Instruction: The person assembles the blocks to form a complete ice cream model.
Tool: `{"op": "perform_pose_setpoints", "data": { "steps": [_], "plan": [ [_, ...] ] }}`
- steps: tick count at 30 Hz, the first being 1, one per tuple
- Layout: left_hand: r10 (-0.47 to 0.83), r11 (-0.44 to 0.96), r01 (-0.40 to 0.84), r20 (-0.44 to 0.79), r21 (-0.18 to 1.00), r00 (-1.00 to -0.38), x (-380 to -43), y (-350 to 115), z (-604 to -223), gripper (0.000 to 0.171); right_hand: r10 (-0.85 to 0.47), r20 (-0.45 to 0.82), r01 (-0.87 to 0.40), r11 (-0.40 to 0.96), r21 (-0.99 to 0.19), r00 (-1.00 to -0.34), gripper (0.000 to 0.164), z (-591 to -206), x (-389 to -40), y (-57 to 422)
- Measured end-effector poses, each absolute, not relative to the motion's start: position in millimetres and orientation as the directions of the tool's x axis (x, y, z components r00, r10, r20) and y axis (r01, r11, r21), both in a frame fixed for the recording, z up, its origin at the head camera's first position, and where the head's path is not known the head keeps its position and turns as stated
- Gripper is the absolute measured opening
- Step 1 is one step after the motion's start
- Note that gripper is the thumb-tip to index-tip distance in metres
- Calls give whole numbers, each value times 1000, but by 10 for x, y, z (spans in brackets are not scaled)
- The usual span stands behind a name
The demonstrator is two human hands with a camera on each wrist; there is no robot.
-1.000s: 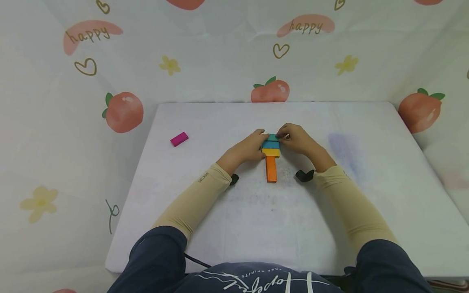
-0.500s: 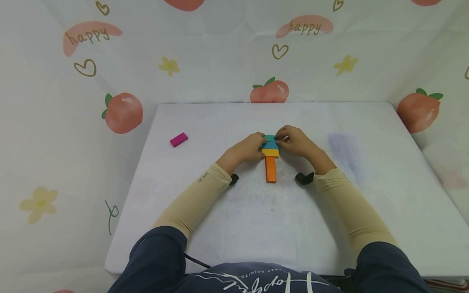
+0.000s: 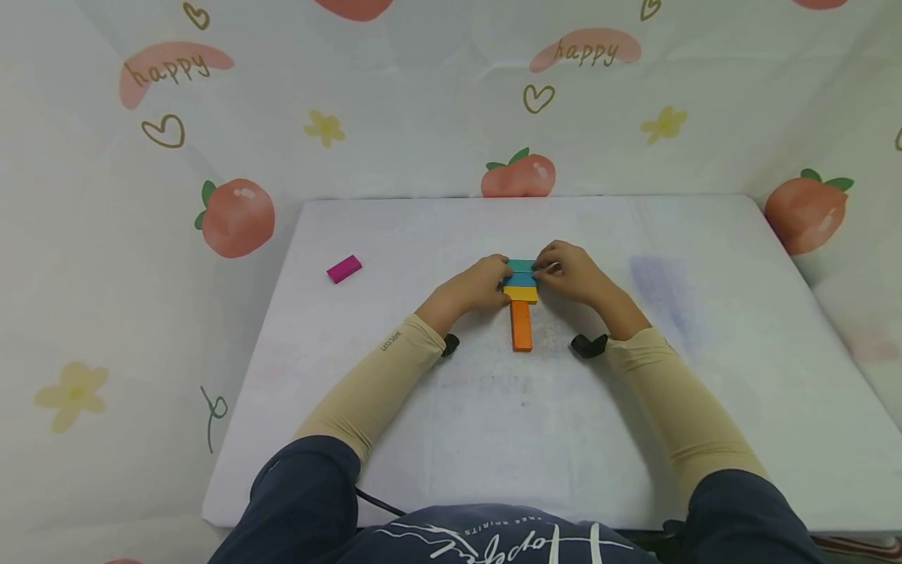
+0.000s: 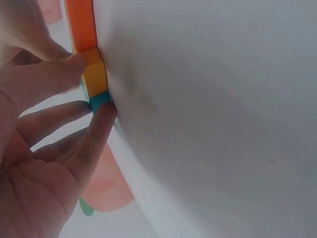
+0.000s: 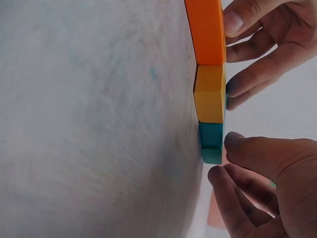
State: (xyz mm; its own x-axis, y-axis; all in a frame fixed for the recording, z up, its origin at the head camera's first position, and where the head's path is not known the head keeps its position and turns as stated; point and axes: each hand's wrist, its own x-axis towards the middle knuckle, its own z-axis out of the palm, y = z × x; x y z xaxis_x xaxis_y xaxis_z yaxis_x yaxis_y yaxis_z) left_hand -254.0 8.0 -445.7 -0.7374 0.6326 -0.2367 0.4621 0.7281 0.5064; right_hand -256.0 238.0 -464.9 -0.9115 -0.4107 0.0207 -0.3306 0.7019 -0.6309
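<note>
Blocks (image 3: 521,266) (teal, blue) lie partly behind the hands (image 3: 472,290).

You had two hands up: left hand (image 3: 470,287), right hand (image 3: 572,272). You had five blocks: one orange block (image 3: 521,327), one yellow block (image 3: 520,294), one blue block (image 3: 521,280), one green block (image 3: 521,265), one magenta block (image 3: 344,269). You wore two tan sleeves (image 3: 373,384), one dark shirt (image 3: 423,521). You had one table (image 3: 493,470), one cable (image 3: 380,502), two black pieces (image 3: 589,345). Your one backdrop (image 3: 423,117) showed three peaches (image 3: 237,223), two "happy" labels (image 3: 172,65), three flowers (image 3: 326,127), four hearts (image 3: 539,99), one green squiggle (image 3: 214,411). Frame edges cropped three red shapes (image 3: 355,8) and one gold curve (image 3: 898,139), likely more peaches and a heart.
</note>
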Motion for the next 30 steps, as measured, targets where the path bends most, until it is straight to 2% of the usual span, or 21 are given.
{"op": "perform_pose_setpoints", "data": {
  "steps": [10,30],
  "plan": [
    [643,721,484,-218,496,-734,-2543,81,-4456,58,-436,60,-383,706,-596,-898,16,-4694,-2553,2412],
    [648,720,494,-217,488,-730,-2538,76,-4435,55,-460,39,-381,683,-623,-887,16,-4661,-2553,2398]
  ]
}}
